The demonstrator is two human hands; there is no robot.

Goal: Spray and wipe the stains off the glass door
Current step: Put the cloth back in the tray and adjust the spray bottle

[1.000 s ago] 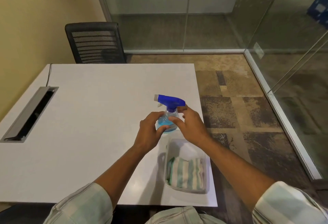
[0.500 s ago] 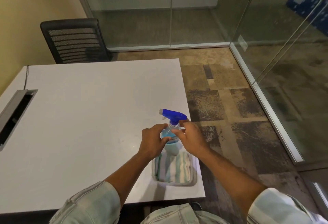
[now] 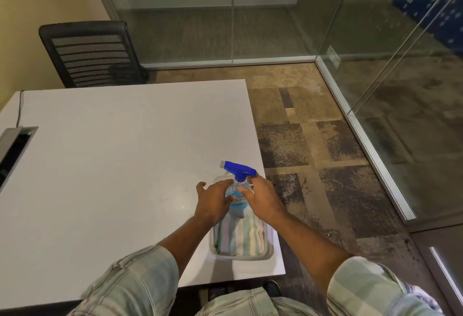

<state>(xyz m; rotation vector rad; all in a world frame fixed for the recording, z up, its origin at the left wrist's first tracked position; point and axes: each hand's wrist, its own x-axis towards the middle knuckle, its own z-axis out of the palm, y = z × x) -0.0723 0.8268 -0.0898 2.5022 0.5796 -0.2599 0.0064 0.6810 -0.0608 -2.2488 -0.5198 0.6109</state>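
A person is standing at a white table (image 3: 100,165) and looking down at both hands. The spray bottle (image 3: 236,190) is near the table's right edge, over the far end of a clear tray (image 3: 269,238). It has a blue top and blue liquid inside. The right hand (image 3: 260,196) is curling its fingers around the bottle's neck and holding it. The left hand (image 3: 213,200) is touching the bottle's other side with its fingers partly open and spread out. A striped cloth (image 3: 238,238) is lying folded in the tray, just under the bottle. A black chair (image 3: 92,52) is sitting behind the table. The glass door (image 3: 400,77) is standing well apart on the right, past the carpet (image 3: 300,140).
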